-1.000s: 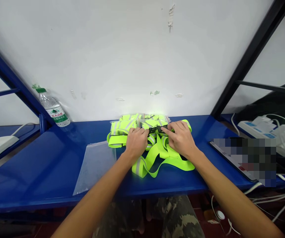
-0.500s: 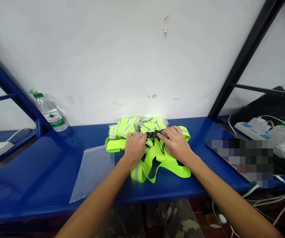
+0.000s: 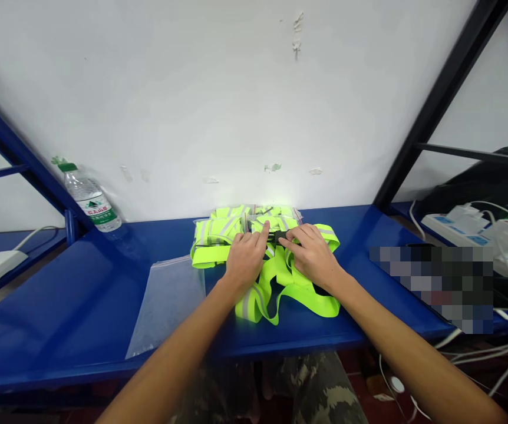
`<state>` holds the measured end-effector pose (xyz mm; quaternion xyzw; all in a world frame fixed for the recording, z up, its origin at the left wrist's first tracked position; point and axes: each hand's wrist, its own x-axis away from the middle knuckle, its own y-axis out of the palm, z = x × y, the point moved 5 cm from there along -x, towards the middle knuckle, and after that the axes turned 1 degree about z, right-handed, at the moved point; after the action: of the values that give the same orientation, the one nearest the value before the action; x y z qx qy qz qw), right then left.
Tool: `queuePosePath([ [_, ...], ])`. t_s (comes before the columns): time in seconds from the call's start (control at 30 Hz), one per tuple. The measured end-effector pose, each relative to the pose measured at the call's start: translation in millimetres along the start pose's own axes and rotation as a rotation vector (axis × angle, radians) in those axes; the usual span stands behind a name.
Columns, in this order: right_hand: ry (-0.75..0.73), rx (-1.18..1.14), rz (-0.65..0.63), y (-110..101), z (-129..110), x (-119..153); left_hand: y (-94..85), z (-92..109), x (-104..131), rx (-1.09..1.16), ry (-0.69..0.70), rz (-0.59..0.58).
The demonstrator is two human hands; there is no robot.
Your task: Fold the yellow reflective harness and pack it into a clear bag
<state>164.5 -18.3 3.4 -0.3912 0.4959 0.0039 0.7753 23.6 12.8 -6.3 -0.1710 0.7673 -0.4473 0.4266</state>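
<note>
Between my two hands is a black buckle (image 3: 280,236) on a neon yellow strap with grey reflective stripes. My left hand (image 3: 246,259) is closed at the buckle's left part, its index finger raised along it. Fingers and thumb of my right hand (image 3: 310,252) pinch the buckle's right part. Loops of the yellow strap (image 3: 309,299) hang below and between the hands onto the blue table (image 3: 72,294). Right behind them lie clear bags with folded yellow straps (image 3: 230,219). An unfilled clear zip bag (image 3: 165,300) lies flat left of my left forearm.
A water bottle (image 3: 97,203) with a green cap leans at the back left by the blue frame. On the right lie a blurred-out flat object (image 3: 439,285), white power strips (image 3: 452,227) and cables. A white wall (image 3: 218,106) stands behind the table.
My left index finger has lifted and straightened at the buckle, and the two buckle parts look closer together. The view has shifted slightly.
</note>
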Motion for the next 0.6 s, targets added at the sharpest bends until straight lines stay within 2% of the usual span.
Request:
queuePosePath([
  [0.6,-0.006,-0.046,-0.05,7,-8,-1,-2.5,11,0,0.013,0.023,0.009],
])
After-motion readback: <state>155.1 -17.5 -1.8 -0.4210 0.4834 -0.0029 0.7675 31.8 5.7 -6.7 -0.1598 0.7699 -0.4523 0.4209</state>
